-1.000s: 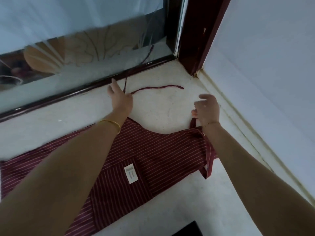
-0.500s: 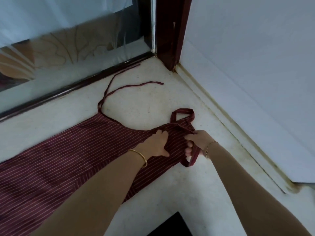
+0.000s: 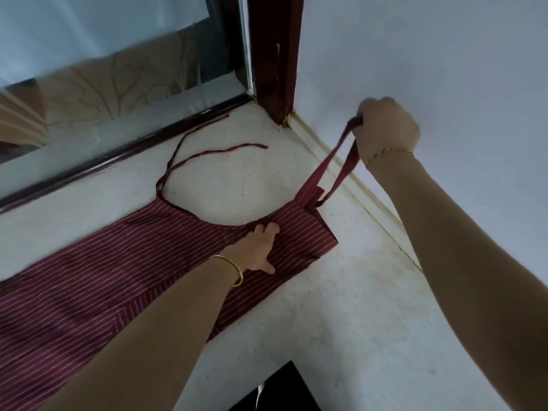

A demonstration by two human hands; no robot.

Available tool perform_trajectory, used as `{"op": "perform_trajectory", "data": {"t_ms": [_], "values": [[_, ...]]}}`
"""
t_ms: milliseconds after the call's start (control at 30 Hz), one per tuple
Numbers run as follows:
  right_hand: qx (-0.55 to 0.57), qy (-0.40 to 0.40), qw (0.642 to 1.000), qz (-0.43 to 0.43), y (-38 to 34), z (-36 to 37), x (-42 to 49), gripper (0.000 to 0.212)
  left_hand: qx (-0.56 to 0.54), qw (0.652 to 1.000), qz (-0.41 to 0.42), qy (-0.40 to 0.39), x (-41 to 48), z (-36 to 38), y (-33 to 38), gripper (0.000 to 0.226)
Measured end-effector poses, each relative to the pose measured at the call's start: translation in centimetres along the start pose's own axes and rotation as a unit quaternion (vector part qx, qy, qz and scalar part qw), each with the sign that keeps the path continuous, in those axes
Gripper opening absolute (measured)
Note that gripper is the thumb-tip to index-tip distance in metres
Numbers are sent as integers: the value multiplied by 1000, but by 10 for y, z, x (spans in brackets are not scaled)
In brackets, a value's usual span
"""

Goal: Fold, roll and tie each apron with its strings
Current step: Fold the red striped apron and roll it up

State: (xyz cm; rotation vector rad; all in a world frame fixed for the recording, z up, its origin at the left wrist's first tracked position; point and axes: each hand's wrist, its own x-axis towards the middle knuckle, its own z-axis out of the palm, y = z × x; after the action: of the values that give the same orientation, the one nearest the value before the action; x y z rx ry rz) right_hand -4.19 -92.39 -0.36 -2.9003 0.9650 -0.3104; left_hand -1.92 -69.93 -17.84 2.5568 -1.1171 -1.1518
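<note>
Seen from the head camera, a maroon apron (image 3: 148, 262) of thin woven cloth with fine pale pinstripes lies spread flat on a white, speckled floor (image 3: 341, 292), running from the lower left edge toward the corner of the room. The left hand (image 3: 258, 247) rests palm down on the bib just below its curved neckline, fingers (image 3: 268, 229) loosely extended and thumb splayed out, pressing the fabric to the floor; a plain gold bangle (image 3: 234, 268) circles that wrist. The right hand (image 3: 385, 129), a thin twisted bracelet (image 3: 385, 152) at its wrist, is raised in front of the pale blue-white wall (image 3: 415, 54) with its fingers (image 3: 373, 105) curled tight round the apron's flat maroon strap (image 3: 335, 167), which rises off the floor as a narrow, taut loop from the bib's upper corner. Two thin strings (image 3: 207, 155) of the same cloth trail loose from the other corner of the bib, curving across the floor toward a dark metal-edged glass panel (image 3: 103, 93) etched with a leaf pattern. A glossy dark red door post (image 3: 272, 54) stands in the corner, where a cream skirting (image 3: 341, 161) meets the floor. A flat black object (image 3: 281, 390) pokes in at the bottom edge; what it is cannot be told.
</note>
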Motion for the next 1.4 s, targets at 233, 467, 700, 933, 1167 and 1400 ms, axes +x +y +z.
{"op": "perform_trajectory", "data": {"t_ms": [233, 467, 700, 933, 1167, 1400], "values": [[347, 135, 928, 28, -19, 4, 11, 23, 19, 999, -21, -17, 2, -1, 4, 129], [160, 254, 945, -127, -34, 19, -6, 35, 27, 998, -29, -40, 6, -6, 9, 129], [222, -15, 957, -184, -62, 35, -55, 20, -363, 929, -50, 50, -6, -26, 3, 49], [262, -194, 882, -339, -79, 96, -134, 18, -679, 720, -74, -124, -38, -70, -31, 70], [302, -59, 868, -390, -73, 111, -146, 21, -596, 788, -105, -110, -44, -54, -27, 21], [170, -182, 966, -74, -50, 140, -121, 64, -492, 869, -52, -25, -52, -47, -29, 30]]}}
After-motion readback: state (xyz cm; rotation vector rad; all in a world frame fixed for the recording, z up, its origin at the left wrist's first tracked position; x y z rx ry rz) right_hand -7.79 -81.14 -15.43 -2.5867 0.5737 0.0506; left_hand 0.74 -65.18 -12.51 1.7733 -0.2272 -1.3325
